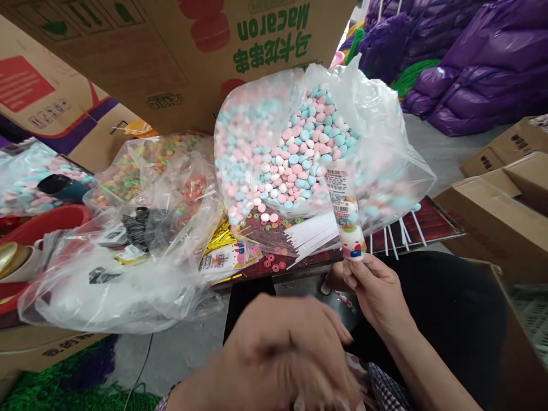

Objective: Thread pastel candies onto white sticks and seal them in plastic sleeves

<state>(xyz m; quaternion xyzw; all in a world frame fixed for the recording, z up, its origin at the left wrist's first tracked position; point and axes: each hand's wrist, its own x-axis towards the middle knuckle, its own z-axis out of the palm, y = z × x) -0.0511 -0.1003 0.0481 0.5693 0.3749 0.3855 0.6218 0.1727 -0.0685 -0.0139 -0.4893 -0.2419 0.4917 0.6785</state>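
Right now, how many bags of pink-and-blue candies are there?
2: a big bag behind the tube in the right hand, and a second bag at the far left, cut off by the edge. Others may be hidden.

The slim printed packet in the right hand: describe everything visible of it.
The packet is long and narrow, apparently plastic film, mostly whitish, with dark print and a barcode above a colourful design near its lower end. It is nearly upright, top leaning left, pinched at the bottom by the right hand, overlapping the clear bag in view.
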